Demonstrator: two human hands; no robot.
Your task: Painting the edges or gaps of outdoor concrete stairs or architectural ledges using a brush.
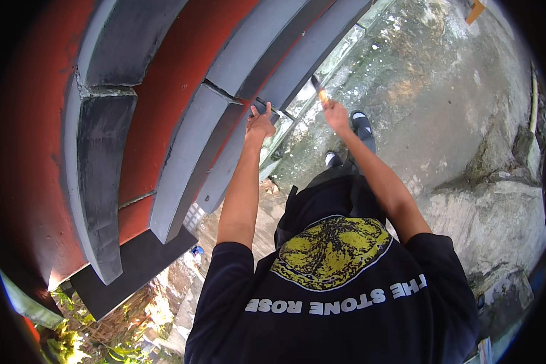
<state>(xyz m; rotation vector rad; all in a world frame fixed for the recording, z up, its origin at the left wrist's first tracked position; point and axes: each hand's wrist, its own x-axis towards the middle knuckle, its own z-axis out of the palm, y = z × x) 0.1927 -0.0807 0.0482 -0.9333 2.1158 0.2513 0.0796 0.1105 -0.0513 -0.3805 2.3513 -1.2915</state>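
Note:
My left hand [260,123] is raised to the lower grey band [225,166] of a red and grey wall, fingers spread, beside a dark joint [277,110] in the band. I see nothing held in it, though its palm side is hidden. My right hand [336,116] grips the orange-yellow handle of a hand tool [320,90]. The tool is blurred; its dark end points toward the base of the wall, and its exact kind cannot be told. A gap separates it from the left hand.
Grey ledges [198,125] jut from the red wall [157,107] on the left. Stained concrete ground [418,123] lies under my sandalled feet [360,123]. A rough concrete block [491,218] rises at right. Plants and dry litter [123,332] lie at lower left, by a dark panel [132,268].

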